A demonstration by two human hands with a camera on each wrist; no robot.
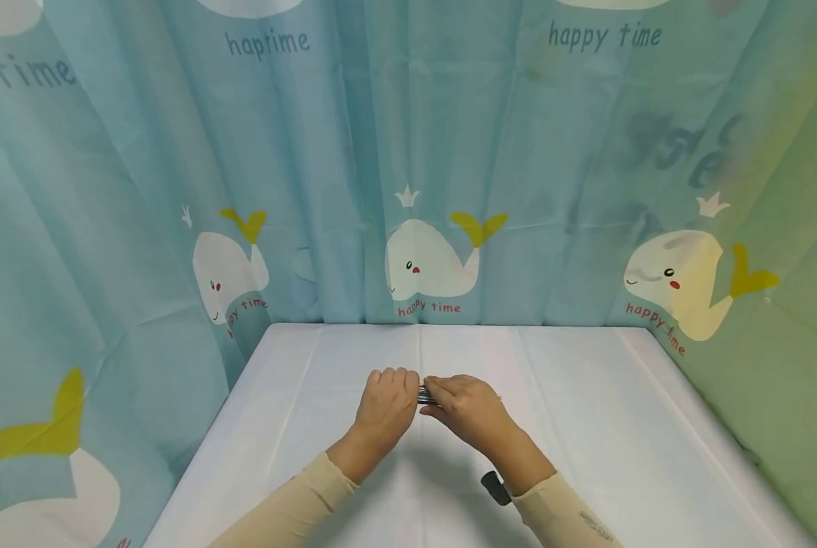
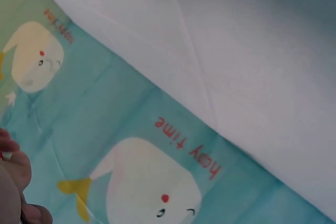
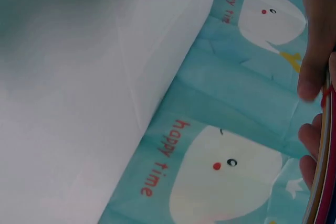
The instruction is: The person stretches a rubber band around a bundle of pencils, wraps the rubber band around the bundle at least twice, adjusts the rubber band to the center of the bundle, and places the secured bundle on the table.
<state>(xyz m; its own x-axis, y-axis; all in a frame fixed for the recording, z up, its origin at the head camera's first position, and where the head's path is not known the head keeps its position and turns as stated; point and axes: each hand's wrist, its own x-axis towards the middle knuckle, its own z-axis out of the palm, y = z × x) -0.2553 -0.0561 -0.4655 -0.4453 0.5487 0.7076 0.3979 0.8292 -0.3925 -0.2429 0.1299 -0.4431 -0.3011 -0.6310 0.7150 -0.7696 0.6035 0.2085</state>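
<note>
Both hands hold a bundle of slim, long sticks [image 1: 425, 395] together above the table. My left hand [image 1: 386, 401] has its fingers curled in a fist round one end, knuckles upward. My right hand [image 1: 468, 405] grips the other end, fingers over the top and thumb below. A short stretch of the sticks shows between the hands. The right wrist view shows the coloured sticks [image 3: 321, 182] in gold, red and dark blue at its right edge, with a thin red band [image 3: 327, 94] across them. Only part of the left hand [image 2: 14, 177] enters the left wrist view.
A white-covered table [image 1: 586, 426] lies under the hands. Blue curtains [image 1: 326, 152] printed with whales stand behind it and at the left; a greenish curtain [image 1: 792, 365] hangs at the right. A black device [image 1: 495, 488] sits at the right wrist.
</note>
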